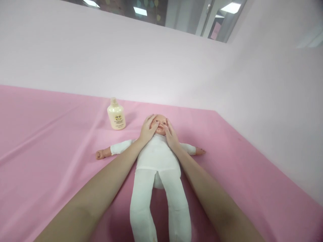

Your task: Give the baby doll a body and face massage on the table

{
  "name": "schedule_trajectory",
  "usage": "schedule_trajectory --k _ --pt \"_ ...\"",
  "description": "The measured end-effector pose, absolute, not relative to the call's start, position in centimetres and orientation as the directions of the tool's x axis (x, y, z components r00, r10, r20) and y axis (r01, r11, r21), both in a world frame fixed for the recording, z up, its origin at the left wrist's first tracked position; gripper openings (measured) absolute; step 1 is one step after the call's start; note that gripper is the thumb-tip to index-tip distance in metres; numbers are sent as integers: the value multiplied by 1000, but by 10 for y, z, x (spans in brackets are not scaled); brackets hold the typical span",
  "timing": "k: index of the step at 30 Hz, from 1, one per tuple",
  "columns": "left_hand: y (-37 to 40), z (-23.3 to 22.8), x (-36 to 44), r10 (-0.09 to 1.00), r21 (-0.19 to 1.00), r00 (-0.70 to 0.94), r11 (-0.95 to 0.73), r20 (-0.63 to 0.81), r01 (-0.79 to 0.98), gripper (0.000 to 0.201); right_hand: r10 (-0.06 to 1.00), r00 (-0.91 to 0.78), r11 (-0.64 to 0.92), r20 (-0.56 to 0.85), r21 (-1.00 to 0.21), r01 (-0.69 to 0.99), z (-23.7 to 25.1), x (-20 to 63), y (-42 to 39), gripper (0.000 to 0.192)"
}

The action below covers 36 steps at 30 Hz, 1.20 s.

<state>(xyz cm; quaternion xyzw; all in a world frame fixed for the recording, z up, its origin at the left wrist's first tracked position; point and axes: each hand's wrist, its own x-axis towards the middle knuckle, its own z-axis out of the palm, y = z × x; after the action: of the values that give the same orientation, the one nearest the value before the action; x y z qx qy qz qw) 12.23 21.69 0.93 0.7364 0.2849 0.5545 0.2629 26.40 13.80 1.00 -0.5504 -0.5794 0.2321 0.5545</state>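
- Right now my left hand (148,130) lies flat against one cheek of the doll (157,158) and my right hand (171,135) lies against the other, so the head (159,123) sits cupped between my palms.
- Neither hand is closed into a grip: the fingers are spread and laid along the face, my two hands a little apart with the doll's nose and mouth showing in the gap between them.
- I judge this to be a stroking or rubbing step over the face, with the thumbs resting near the cheeks.
- Any following move would call for light, even pressure from both sides, since the head is small and could roll if one hand pushed harder than the other.
- The doll lies on its back in the middle of the pink desk (50,141), head toward 12 o'clock and legs running toward 6 o'clock between my forearms.
- Its arms are spread out to 9 and 3 o'clock, with bare hands showing past the sleeves of a white one-piece suit.
- The body looks soft and stuffed, the legs limp, while the head appears to be hard, pale plastic with a slightly open mouth.
- A cream-coloured bottle (116,115) stands upright on the desk at about 10 o'clock from the head, near it but not touching, cap on.
- Behind the desk rises a plain pale wall (161,60).
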Motion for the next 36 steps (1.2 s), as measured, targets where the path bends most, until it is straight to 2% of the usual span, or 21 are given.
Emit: schedule_trajectory --k 36 --pt "221 5 125 691 682 210 -721 692 123 43 881 234 310 412 -875 373 7 266 141 68"
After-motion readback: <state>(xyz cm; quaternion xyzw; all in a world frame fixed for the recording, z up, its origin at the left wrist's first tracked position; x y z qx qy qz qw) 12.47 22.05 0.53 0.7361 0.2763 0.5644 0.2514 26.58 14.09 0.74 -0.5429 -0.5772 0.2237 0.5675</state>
